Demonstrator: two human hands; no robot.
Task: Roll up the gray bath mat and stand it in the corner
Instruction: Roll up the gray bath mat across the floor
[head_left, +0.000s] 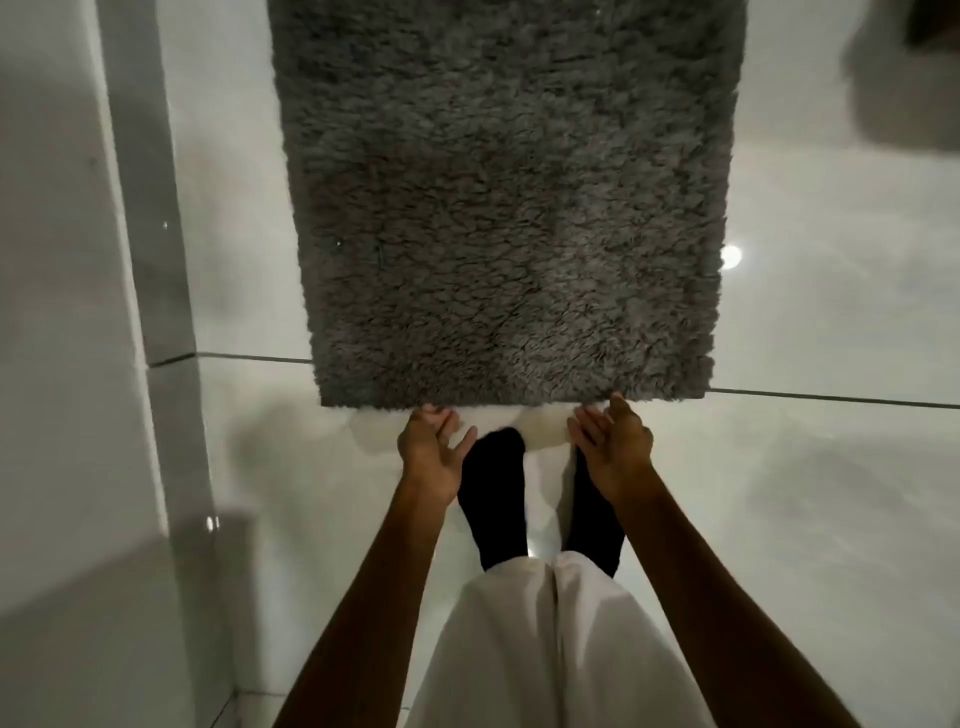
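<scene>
Glossy white tiled floor (810, 467), one dark grout line crossing it from 9 to 3 o'clock; a white wall (57, 260) with a vertical edge runs down the 9 o'clock side. A bright round light reflection (731, 256) shows on the tile at about 3 o'clock, just beside the mat's right edge.

We see the gray bath mat (504, 208) lying flat and unrolled on the floor, shaggy pile up, filling the view from centre to 12 o'clock. Its near edge sits just past the grout line, toward 6 o'clock.

Our left hand (432, 452) is at the near edge, left of centre, palm turned up, fingers (441, 421) spread apart and touching or nearly touching the mat's fringe. Our right hand (613, 447) is at the same edge, right of centre, fingers loosely apart, thumb tip against the pile. Neither hand is closed on the mat. A pale strip shows under the near edge between the hands; we cannot tell whether it is backing or reflection.

Black socks (496, 493) and white trousers (545, 649) lie between the forearms toward 6 o'clock.
</scene>
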